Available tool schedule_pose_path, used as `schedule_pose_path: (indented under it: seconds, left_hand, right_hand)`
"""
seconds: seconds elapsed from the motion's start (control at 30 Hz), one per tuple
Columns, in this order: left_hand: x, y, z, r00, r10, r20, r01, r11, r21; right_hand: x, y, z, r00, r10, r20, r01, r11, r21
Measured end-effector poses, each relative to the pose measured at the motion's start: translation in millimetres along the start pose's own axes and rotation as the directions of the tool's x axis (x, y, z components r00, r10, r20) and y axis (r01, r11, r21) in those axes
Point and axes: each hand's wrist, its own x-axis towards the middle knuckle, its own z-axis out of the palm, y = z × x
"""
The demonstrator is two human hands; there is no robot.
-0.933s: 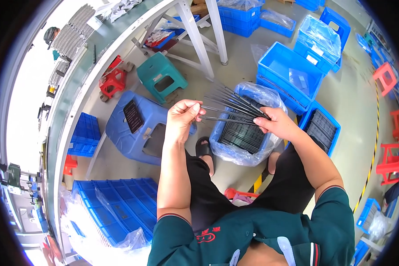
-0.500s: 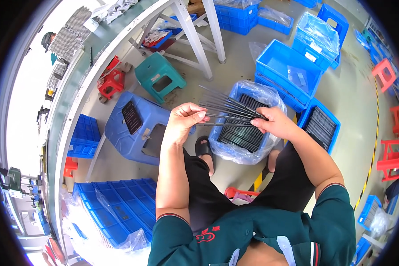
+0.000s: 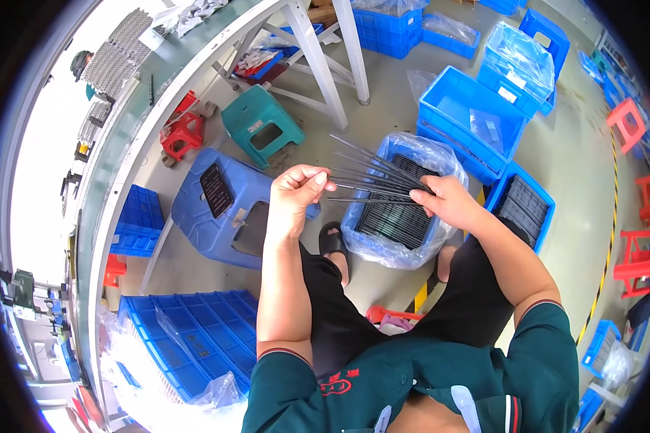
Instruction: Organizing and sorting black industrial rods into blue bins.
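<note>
A loose fan of thin black strips spreads between my hands, above a blue crate lined with clear plastic. My right hand is closed around their gathered right ends. At the other side, my left hand pinches the free end of a strip between thumb and fingers; exactly how many it grips I cannot tell. Rows of similar black strips lie inside the lined crate, between my feet.
A blue stool with a dark perforated plate on it stands at left, by a green stool. At right are an open blue crate and another holding black strips. A long workbench runs along the left.
The free ends of the strips have shifted and spread a little differently. Both hands keep nearly the same place and grip.
</note>
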Motion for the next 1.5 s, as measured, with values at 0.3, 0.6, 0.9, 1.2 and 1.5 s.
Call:
schedule_pose_path:
  seconds: [0.3,0.6,0.9,1.2,1.5]
  left_hand:
    - [-1,-2,-1,0.997,-0.072,0.001,0.072,0.997,0.012]
    - [-2,-7,-8,0.973,-0.214,0.092,0.231,0.937,-0.261]
    - [-1,-13,-14,0.927,-0.237,0.291,0.366,0.741,-0.563]
    - [-5,-7,8,0.975,-0.201,-0.095,0.194,0.978,-0.077]
    - [-6,-14,-7,0.916,-0.266,0.300,0.399,0.681,-0.614]
  right_hand:
    - [2,5,2,0.982,-0.169,-0.085,0.145,0.960,-0.238]
    - [-3,-3,5,0.932,-0.317,-0.177,0.215,0.875,-0.434]
    - [1,0,1,0.929,-0.336,-0.155,0.247,0.875,-0.415]
    - [5,5,4,0.938,-0.301,-0.174,0.205,0.882,-0.425]
    - [2,2,11,0.940,-0.297,-0.169,0.219,0.903,-0.369]
